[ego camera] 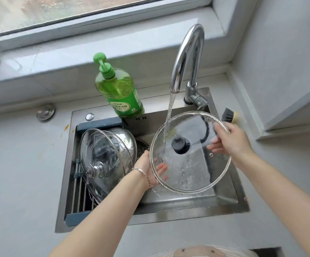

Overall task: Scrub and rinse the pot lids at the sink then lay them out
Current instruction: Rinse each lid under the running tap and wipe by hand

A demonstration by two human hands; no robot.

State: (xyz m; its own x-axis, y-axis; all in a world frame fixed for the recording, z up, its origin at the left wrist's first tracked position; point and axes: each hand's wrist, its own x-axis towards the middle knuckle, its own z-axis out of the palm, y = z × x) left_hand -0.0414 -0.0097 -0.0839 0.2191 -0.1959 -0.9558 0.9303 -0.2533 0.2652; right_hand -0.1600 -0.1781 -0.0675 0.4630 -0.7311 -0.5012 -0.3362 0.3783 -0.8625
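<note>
- glass lid point(196, 164) is over the sink point(224, 199), tilted, knob point(180, 145) facing up, water from the tap point(186, 56) hitting its left half
- left hand point(149, 168) grips the near-left rim, fingers under the glass and visible through it
- right hand point(229, 140) pinches the far-right rim, thumb on top, fingers beneath
- handling guess: rigid, some weight to it, slick while wet, breakable; the steel sink below is a bad landing
- best hold, i'd say: two opposite points on the rim, or the knob for a one-handed carry; the metal rim band should give more bite than bare glass
- other lids point(104, 153) stand on edge in the rack point(80, 193) at the sink's left
- soap bottle point(120, 93) on the sink's back ledge, brush point(227, 115) on the table at the right
</note>
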